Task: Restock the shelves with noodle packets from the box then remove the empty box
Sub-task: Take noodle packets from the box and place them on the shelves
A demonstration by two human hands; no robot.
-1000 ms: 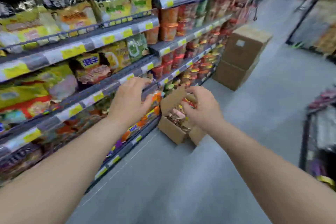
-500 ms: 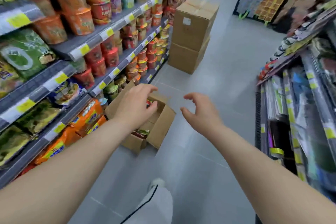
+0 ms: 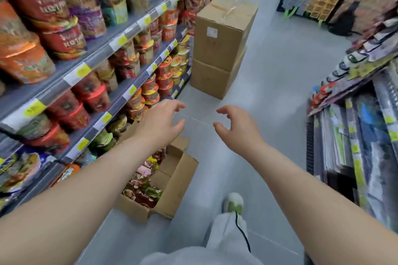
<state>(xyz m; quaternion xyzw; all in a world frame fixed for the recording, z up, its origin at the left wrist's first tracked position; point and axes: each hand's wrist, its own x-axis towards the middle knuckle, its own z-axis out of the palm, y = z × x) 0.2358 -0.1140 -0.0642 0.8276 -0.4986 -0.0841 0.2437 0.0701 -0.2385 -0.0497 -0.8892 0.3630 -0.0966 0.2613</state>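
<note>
An open cardboard box (image 3: 172,191) sits on the grey floor against the foot of the left shelves (image 3: 101,54). Noodle packets (image 3: 144,187) in red, green and pink wrappers fill its near half; the far half looks bare. My left hand (image 3: 160,121) hovers above the box's far end, fingers spread, holding nothing. Level with it and to its right, my right hand (image 3: 233,127) is out over the aisle floor, fingers curled apart and empty. The left forearm hides part of the box's left side.
Two sealed cardboard boxes (image 3: 219,49) are stacked further up the aisle by the shelves of cup noodles. A rack of flat packaged goods (image 3: 353,127) lines the right side. My grey trouser leg and white-green shoe (image 3: 233,204) stand right of the open box.
The view swung from the packet shelves toward the aisle. Both hands lifted away from the open box and moved forward; the box now lies below and behind them.
</note>
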